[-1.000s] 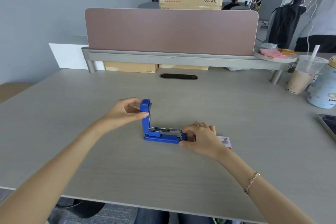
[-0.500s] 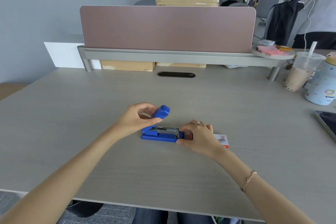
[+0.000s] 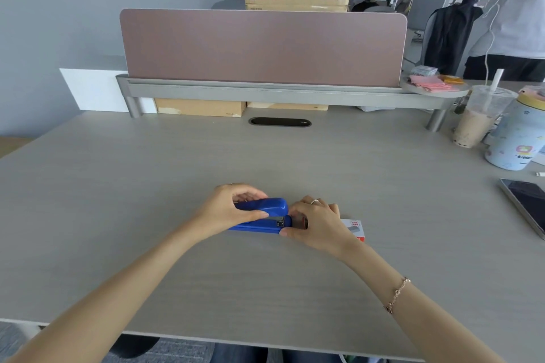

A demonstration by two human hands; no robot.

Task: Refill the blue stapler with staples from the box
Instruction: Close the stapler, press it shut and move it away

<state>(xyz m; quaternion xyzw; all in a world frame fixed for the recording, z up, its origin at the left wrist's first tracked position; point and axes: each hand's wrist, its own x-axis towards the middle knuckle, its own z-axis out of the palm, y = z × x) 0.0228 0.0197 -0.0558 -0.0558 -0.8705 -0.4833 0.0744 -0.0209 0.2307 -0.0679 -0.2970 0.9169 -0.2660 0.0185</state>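
Observation:
The blue stapler (image 3: pixel 267 206) lies flat on the desk (image 3: pixel 265 280) in the middle, its top arm folded down nearly level over the base. My left hand (image 3: pixel 227 211) grips the top arm from the left, thumb in front. My right hand (image 3: pixel 320 222) holds the stapler's right end, fingers curled around the base tip. The small white and red staple box (image 3: pixel 355 228) lies on the desk right behind my right hand, partly hidden by it.
A pink divider panel (image 3: pixel 262 47) on a grey rail closes the desk's far side. At the right stand a milk tea cup (image 3: pixel 479 118) with a straw and a pale blue bottle (image 3: pixel 519 138); a phone (image 3: pixel 528 205) lies at the right edge.
My left hand has swung the stapler's top arm down from upright to almost flat on the base. My right hand has stayed at the stapler's right end.

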